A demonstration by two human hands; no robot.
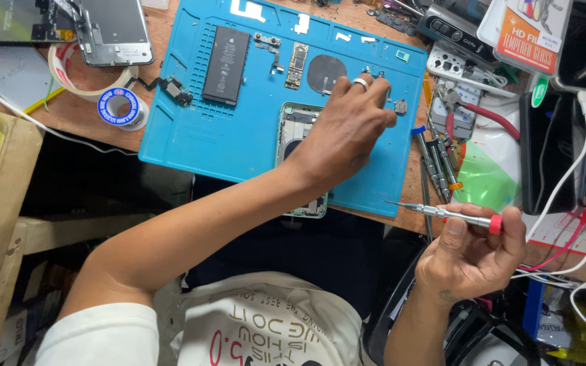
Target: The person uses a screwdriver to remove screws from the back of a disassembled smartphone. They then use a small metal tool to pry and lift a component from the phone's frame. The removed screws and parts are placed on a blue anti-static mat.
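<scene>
Our left hand (347, 129) reaches across the blue mat (191, 135), fingertips pressed together among small parts beside the opened phone frame (294, 125), while our right hand (473, 254) pinches a screwdriver (442, 213) off the worktop edge.

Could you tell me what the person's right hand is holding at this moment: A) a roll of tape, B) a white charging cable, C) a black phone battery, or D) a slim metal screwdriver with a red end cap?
D: the right hand grips a slim silver screwdriver with a red end cap, tip pointing left, while the left hand reaches over the blue work mat, where the black battery lies untouched.
</scene>
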